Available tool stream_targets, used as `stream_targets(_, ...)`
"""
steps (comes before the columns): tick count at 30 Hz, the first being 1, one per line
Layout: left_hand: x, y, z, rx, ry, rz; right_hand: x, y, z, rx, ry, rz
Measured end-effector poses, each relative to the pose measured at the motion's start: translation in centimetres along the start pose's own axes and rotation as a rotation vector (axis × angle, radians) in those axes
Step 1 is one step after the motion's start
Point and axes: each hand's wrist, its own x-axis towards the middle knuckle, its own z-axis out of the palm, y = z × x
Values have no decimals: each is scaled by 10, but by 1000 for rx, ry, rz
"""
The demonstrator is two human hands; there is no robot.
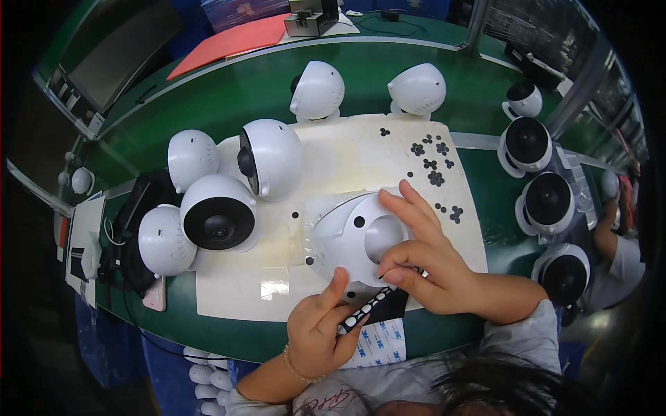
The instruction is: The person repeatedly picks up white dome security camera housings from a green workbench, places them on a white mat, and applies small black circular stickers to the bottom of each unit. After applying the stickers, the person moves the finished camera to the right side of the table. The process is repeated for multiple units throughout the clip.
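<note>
Green table [489,201]: two hands [316,331] [436,272], one strip [365,309]

Cover [340,239] under R fingers [417,258]: smooth plastic, semi-gloss. Sheet [277,232] below R fingers: matt, paper-like, w/ glossy patch [275,284]. Dots [436,178] beyond R fingers: matt. Bench [253,87] fwd of R fingers: smooth, slight sheen.

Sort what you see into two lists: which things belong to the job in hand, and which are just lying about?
Belongs to the job:
white curved part by the right hand
black, white-spotted strip in the left hand
loose black dots, likely
white round cameras, probably

Just lying about, it seems:
pink phone
red sheet
dark boxy device
</note>
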Motion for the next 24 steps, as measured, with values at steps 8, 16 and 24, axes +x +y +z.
stream_targets(8, 0, -1, 0, -23, 20, -11, -4, 4, 4, -64, 9, -57)
stream_targets(16, -2, -1, 4, -129, 56, -79, -24, 5, 1, -513, 156, -211)
stream_targets(24, -2, 1, 5, -120, 47, -101, -31, 14, 5, -340, 156, -439)
